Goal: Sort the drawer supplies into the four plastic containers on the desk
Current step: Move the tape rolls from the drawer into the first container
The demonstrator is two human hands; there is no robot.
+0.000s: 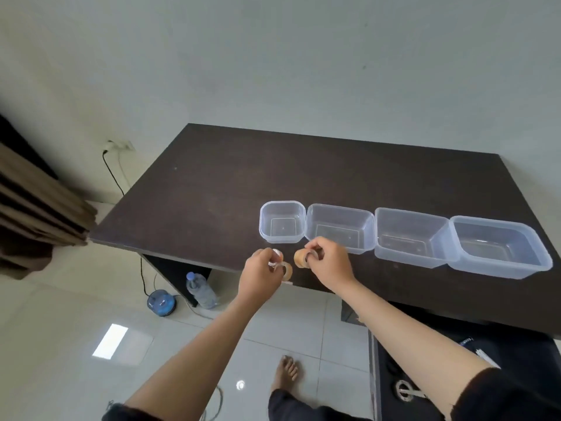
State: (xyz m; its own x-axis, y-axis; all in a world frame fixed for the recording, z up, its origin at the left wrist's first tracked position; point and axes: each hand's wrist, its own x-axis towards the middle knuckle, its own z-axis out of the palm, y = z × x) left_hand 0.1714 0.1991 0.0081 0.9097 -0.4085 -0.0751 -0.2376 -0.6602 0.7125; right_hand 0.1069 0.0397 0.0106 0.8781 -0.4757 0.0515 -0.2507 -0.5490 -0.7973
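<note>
While both hands hover at the bench's near edge, each carries tape rolls toward four clear tubs.

Left hand point(263, 270) pinches clear tape rolls point(280, 264) — how many is hard to tell; right hand point(326, 262) grips a brown tape roll point(301, 259) just before the second tub point(340, 227). Such rolls look light, stiff and smooth-sided, best held through the core or across the rim. Fingers hide much of each roll — the drawer point(455, 375) is cut off.

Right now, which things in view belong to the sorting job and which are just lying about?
Job: four clear containers, all empty; clear tape rolls in left hand; brown tape roll in right hand.
Lying about: water bottle, blue round device, curtain.
</note>
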